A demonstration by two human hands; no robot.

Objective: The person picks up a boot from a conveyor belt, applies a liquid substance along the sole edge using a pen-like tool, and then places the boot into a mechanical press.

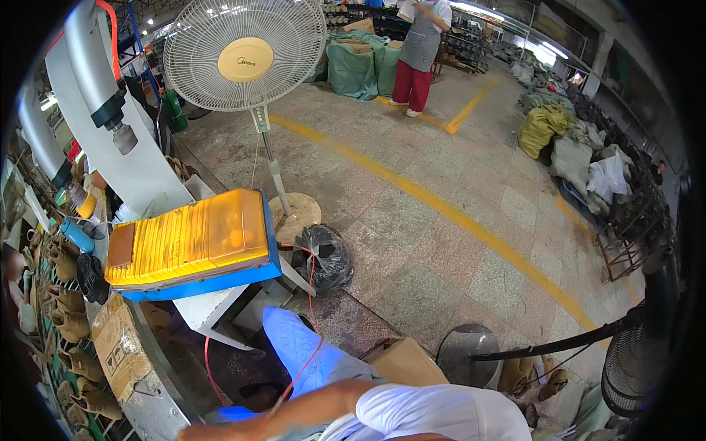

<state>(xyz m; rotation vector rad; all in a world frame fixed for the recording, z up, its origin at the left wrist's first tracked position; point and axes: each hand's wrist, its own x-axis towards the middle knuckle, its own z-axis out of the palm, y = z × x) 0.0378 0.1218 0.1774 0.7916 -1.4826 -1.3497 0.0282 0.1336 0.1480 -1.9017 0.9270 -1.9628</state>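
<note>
The right hand (197, 433), barely in frame beside the bench (157, 400), seems mid-reach, calling for eyes there; opening and hold can't be told, left hand unseen.

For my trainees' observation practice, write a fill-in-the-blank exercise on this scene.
The border of the yellow cover is coloured ____.
The standing person wears trousers coloured ____.
The line painted on the floor is coloured ____.
Of the picture's left and right sides, the black fan is on the ____.

Missing words: blue; red; yellow; right.
</note>
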